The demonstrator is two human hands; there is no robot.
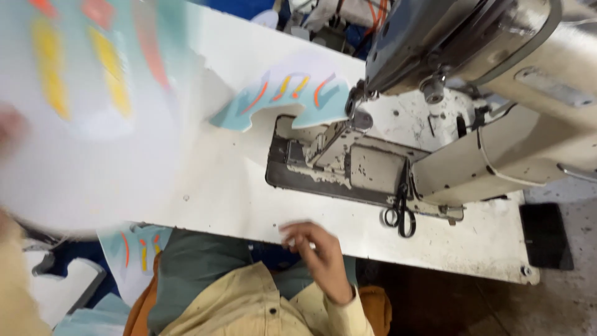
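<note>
White table (236,199) is stretching under your sewing machine (472,93); your right hand (320,252) is hovering empty, fingers loosely curled, while the teal piece (292,93) is lying farther off, long axis left-right; left hand's (9,127) grip blurred.

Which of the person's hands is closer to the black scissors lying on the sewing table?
The right hand. It hovers at the table's near edge, just left of the black scissors. The left hand is a blur at the far left of the picture, behind a raised printed fabric piece.
</note>
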